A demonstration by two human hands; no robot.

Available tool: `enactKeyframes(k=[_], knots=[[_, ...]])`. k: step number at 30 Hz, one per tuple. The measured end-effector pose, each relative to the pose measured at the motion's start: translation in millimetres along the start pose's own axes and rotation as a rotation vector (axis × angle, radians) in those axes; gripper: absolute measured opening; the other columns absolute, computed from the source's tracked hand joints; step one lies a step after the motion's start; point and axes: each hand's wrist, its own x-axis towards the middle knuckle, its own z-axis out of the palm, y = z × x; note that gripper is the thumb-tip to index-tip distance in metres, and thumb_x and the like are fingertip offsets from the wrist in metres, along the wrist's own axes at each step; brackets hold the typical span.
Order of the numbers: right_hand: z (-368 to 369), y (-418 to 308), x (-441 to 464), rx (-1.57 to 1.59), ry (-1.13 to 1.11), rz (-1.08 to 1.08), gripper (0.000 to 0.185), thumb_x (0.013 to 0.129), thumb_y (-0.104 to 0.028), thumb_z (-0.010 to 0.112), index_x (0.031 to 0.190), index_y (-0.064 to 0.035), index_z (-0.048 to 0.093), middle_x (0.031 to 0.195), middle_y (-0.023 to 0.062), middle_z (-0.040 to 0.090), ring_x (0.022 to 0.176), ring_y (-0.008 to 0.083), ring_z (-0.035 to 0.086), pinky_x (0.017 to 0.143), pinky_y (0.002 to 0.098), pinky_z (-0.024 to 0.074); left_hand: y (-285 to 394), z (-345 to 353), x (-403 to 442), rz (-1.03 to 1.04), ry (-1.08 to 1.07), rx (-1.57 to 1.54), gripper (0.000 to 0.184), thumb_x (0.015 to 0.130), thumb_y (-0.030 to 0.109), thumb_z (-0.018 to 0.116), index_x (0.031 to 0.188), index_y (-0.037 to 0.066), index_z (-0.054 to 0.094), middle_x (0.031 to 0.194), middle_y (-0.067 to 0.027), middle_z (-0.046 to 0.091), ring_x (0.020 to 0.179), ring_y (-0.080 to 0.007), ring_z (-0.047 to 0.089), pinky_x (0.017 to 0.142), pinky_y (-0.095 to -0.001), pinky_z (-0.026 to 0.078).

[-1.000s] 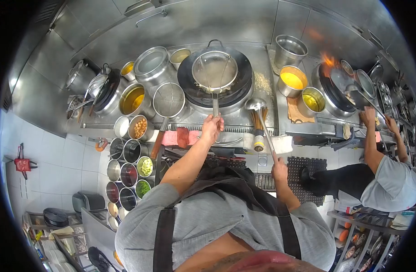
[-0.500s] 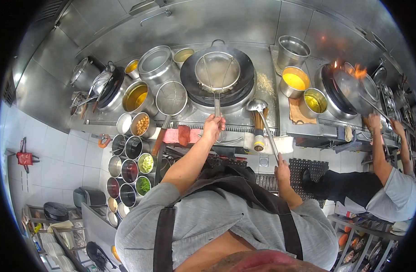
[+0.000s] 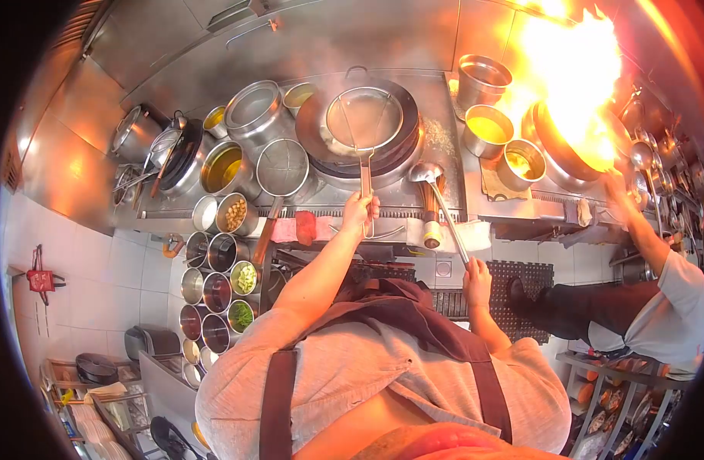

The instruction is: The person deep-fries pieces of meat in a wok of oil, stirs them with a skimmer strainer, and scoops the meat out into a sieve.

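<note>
Fingers of my left hand are wrapped round the handle of a round mesh strainer, which lies over a dark wok. Steam rises there, and the contents under the mesh are pale and hard to make out. My right hand grips the long handle of a metal ladle; its bowl is beside the wok, above a bamboo brush. A second strainer with a wooden handle rests left of the wok.
Tall flames rise from a co-worker's wok at the right. Pots of yellow liquid stand between the stations. Ingredient tins are at the lower left. A red cloth lies on the stove edge.
The flames at the co-worker's wok have grown greatly, casting orange light. My ladle has shifted slightly left. My left hand still holds the strainer over the wok.
</note>
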Motion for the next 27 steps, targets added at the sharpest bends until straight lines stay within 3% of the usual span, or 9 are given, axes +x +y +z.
enactKeyframes(k=[5,11,16,18,19,23,24,25,27], knots=[[-23,-62,-5,0.212,0.037,-0.068,0.036,0.076,-0.004,0.062,0.112,-0.0052,0.057,0.107,0.0144,0.057,0.106,0.0356,0.053,0.091,0.0406,0.0432,-22,10,8,0.014,-0.024,-0.068,0.011,0.094,0.013,0.047,0.101,0.006,0.051,0.072,-0.0062,0.058,0.053,-0.0140,0.054,0.046,-0.0271,0.044],[-6,-65,-21,0.282,-0.369,-0.119,0.028,0.078,-0.007,0.061,0.106,-0.0035,0.061,0.091,0.0127,0.063,0.081,0.0311,0.063,0.072,0.0372,0.0509,-51,37,20,0.011,0.055,-0.195,0.011,0.094,0.020,0.049,0.100,0.011,0.049,0.071,-0.0057,0.058,0.053,-0.0158,0.056,0.046,-0.0289,0.046],[-22,-52,-19,0.217,-0.371,-0.143,0.023,0.080,-0.007,0.060,0.102,-0.0044,0.064,0.089,0.0129,0.064,0.080,0.0278,0.064,0.072,0.0361,0.0511,-65,49,12,-0.054,-0.080,-0.098,0.016,0.093,0.027,0.050,0.101,0.013,0.048,0.071,-0.0059,0.059,0.055,-0.0178,0.059,0.047,-0.0299,0.048],[-29,-45,-21,0.226,-0.365,-0.041,0.022,0.080,-0.009,0.056,0.100,-0.0022,0.064,0.088,0.0179,0.064,0.082,0.0350,0.062,0.074,0.0427,0.0502,-70,49,6,-0.067,-0.108,-0.117,0.018,0.093,0.030,0.050,0.101,0.013,0.050,0.072,-0.0055,0.060,0.056,-0.0165,0.059,0.047,-0.0292,0.048],[-31,-38,-21,0.215,-0.356,-0.098,0.022,0.079,-0.008,0.057,0.099,-0.0018,0.064,0.087,0.0176,0.064,0.083,0.0343,0.062,0.074,0.0424,0.0501,-71,50,0,-0.080,-0.137,-0.083,0.018,0.093,0.030,0.050,0.100,0.013,0.050,0.073,-0.0053,0.061,0.057,-0.0170,0.060,0.048,-0.0294,0.047],[-29,-37,-25,0.470,-0.387,0.171,0.017,0.082,-0.008,0.057,0.094,-0.0004,0.066,0.082,0.0171,0.065,0.079,0.0313,0.065,0.073,0.0377,0.0508,-74,49,-21,-0.155,-0.233,0.016,0.027,0.092,0.037,0.050,0.099,0.011,0.053,0.074,-0.0018,0.059,0.061,-0.0130,0.060,0.048,-0.0262,0.045],[-76,-79,-10,0.286,-0.600,0.116,0.022,0.088,-0.012,0.052,0.104,-0.0017,0.063,0.097,0.0201,0.064,0.089,0.0253,0.064,0.082,0.0364,0.0495,-79,47,-23,-0.167,-0.238,0.023,0.029,0.092,0.038,0.050,0.099,0.010,0.053,0.072,-0.0017,0.058,0.062,-0.0119,0.060,0.046,-0.0250,0.045],[-82,-78,-6,0.265,-0.596,0.092,0.023,0.087,-0.012,0.052,0.105,-0.0025,0.063,0.101,0.0190,0.062,0.093,0.0254,0.062,0.085,0.0363,0.0484,-84,46,-25,-0.161,-0.253,0.023,0.030,0.092,0.040,0.048,0.096,0.011,0.053,0.070,-0.0009,0.057,0.058,-0.0119,0.059,0.044,-0.0242,0.043],[-91,-17,-11,0.225,-0.623,0.073,0.025,0.086,-0.014,0.051,0.106,-0.0042,0.063,0.108,0.0168,0.060,0.101,0.0255,0.058,0.089,0.0359,0.0461,-84,42,-31,-0.159,-0.277,0.007,0.031,0.092,0.042,0.046,0.096,0.011,0.053,0.071,0.0003,0.057,0.058,-0.0110,0.058,0.046,-0.0244,0.043]])
